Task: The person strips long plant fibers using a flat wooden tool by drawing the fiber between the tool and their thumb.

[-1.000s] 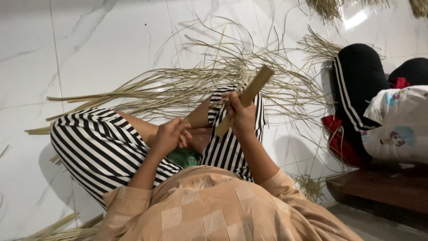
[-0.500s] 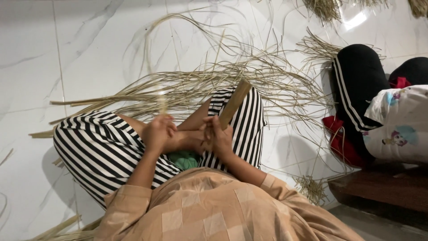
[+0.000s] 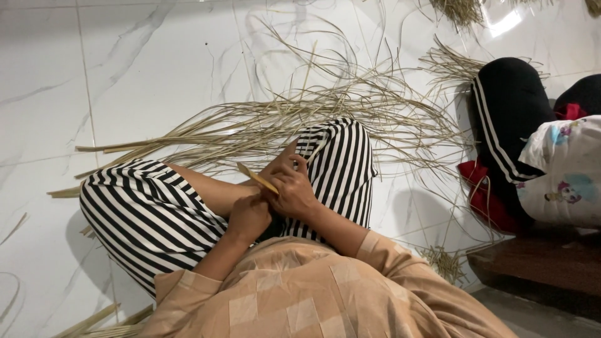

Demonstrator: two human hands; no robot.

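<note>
Both hands meet over the lap. The right hand (image 3: 293, 189) grips a flat bamboo strip (image 3: 256, 178). The left hand (image 3: 249, 216) is curled shut at the strip's lower end, above striped trousers (image 3: 144, 213).

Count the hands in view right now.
2. The left hand and right hand meet above the lap, gripping a flat straw strip. The seated person at right shows none.

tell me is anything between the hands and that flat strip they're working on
Nothing visible: the right hand and the left hand both close directly on the flat tan strip, above the striped lap.
</note>
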